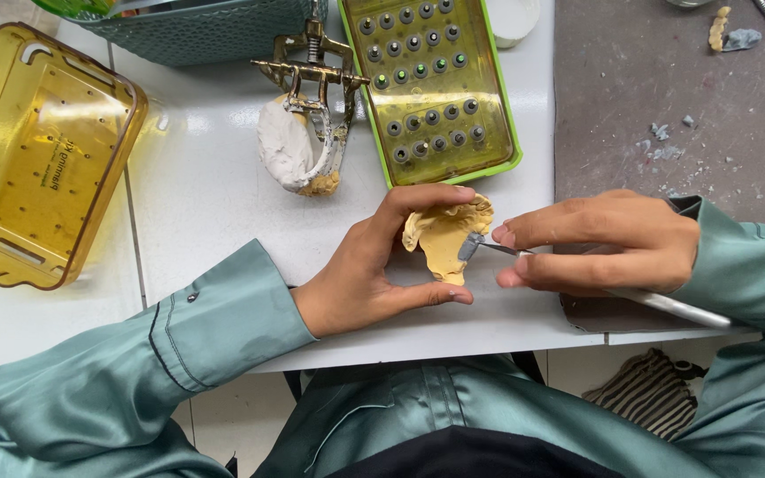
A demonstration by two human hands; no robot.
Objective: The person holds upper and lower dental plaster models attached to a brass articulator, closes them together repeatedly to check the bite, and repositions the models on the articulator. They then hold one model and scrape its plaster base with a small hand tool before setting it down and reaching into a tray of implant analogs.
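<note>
Pinching yellow dental cast point(443, 237) in left hand point(374, 274), right hand point(604, 243) applying metal tool point(498, 249)

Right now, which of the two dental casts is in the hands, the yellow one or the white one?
The yellow cast: the left hand grips it while the right hand puts a metal tool to it. The white cast sits untouched in the metal articulator.

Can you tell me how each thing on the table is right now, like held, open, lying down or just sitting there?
yellow cast: held in the left hand.
metal tool: held in the right hand, tip on the cast.
bur tray: open, lying flat, burs standing in rows.
amber box lid: lying flat, nothing in it.
articulator: apart from both hands, white plaster mounted.
</note>
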